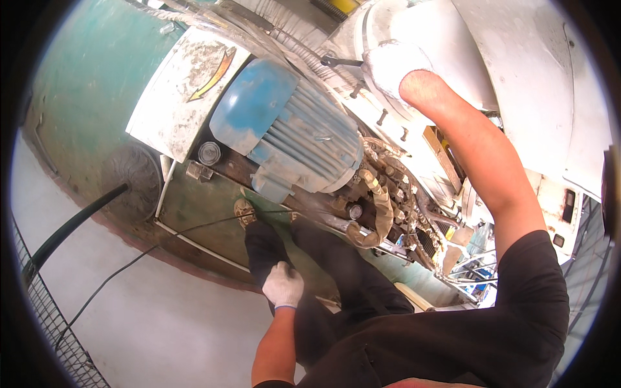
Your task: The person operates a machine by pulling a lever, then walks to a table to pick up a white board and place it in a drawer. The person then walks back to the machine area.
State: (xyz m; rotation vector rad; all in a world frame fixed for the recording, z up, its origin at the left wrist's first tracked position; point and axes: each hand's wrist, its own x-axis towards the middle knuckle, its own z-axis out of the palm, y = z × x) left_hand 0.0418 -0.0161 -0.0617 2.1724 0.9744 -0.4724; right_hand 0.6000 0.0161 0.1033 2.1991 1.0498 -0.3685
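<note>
My right hand [393,68], in a white glove, reaches far up to the right, over the pale machine housing. Its fingers are closed around a dark wrench [341,62], whose head sticks out to the left; the glove is washed out by glare. Below the wrench, dark bolts [382,117] stand in a row along the white machine edge. My left hand [283,285], also in a white glove with a blue-edged cuff, hangs in a fist in front of my leg. Whatever it may hold is hidden in the palm.
A blue ribbed electric motor [297,132] sits in the middle, beside a dirty white cover [187,87] with a yellow arrow. Tangled hoses [381,213] lie right of it. A thin black cable [139,257] crosses near my feet, and wire mesh [55,323] stands at lower left.
</note>
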